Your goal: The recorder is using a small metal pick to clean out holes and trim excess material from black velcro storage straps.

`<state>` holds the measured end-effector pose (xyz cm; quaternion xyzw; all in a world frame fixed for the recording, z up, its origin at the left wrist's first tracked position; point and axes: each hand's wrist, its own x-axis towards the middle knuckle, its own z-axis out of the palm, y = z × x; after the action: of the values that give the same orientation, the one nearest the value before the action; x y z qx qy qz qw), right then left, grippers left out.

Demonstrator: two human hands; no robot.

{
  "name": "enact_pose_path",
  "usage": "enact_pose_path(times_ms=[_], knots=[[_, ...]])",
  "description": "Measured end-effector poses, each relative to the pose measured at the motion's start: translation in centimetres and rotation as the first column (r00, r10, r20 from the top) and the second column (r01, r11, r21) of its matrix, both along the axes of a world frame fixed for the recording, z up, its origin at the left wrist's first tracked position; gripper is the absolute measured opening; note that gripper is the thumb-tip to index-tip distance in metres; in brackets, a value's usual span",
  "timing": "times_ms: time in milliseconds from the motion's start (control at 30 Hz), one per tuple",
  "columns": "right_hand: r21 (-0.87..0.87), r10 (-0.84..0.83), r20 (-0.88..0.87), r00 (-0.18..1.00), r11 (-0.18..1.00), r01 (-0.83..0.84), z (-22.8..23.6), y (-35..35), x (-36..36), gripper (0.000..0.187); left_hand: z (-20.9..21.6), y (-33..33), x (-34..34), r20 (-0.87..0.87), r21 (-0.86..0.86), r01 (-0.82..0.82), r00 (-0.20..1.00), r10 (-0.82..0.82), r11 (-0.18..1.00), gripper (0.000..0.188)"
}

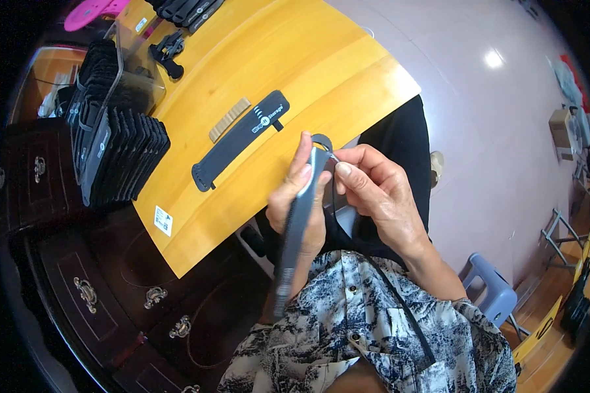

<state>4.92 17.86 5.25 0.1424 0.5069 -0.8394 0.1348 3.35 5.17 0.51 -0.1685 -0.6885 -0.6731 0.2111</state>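
Observation:
My left hand (284,204) grips a dark grey strap (298,226), which hangs down toward my shirt with its upper end raised. At that upper end is a black curved loop (322,140). Beside it my right hand (381,190) pinches a thin piece between thumb and fingers; a thin dark line hangs below, and its exact kind is hard to make out. Flat on the table, beyond my hands, lies a black storage strap (242,142) with white printing and small tabs. Alongside that strap rests a tan ribbed strip (229,120).
A thick stack of black straps (132,156) stands at the table's left edge, by a clear plastic bin (152,85) with more straps. Black pieces (169,55) lie behind. Dark wooden drawers (88,295) are at left; a blue-grey stool (488,288) stands at right.

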Motion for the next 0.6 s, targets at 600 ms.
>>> enact_pose_path(times_ms=[600], knots=[[0.803,0.523,-0.373,0.766,0.596,-0.017,2.4,4.9,-1.9,0.026,2.7,-3.3,-2.2,0.4,0.437,0.381,0.729,-0.555,0.815,0.021]])
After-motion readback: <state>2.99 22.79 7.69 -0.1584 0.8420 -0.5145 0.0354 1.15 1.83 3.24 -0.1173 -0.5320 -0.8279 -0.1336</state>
